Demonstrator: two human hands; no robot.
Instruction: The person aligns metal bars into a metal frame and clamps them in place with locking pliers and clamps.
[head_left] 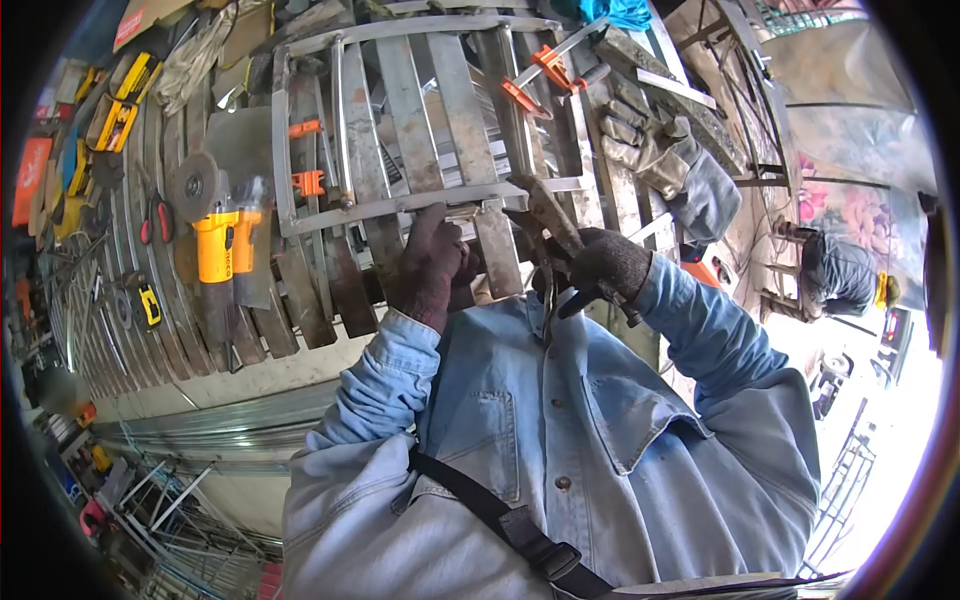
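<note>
A rectangular metal frame [390, 203] lies over the slatted metal bench. My left hand [432, 262], in a dark knitted glove, is closed at the frame's near bar, with its fingertips against the metal. My right hand [608, 265], gloved alike, is wrapped round the handles of worn metal pliers [550, 215]. Their jaws point up and left, right at the near bar toward its right end. An orange clamp [548, 68] with a long bar sits across the frame's far right corner.
On the left lie a yellow angle grinder [215, 245], red-handled cutters [157, 218] and a tape measure [149, 305]. Grey work gloves [690, 180] rest at the right. Beyond them, another person [840, 272] bends down. Metal tubes [220, 430] are stacked below the bench.
</note>
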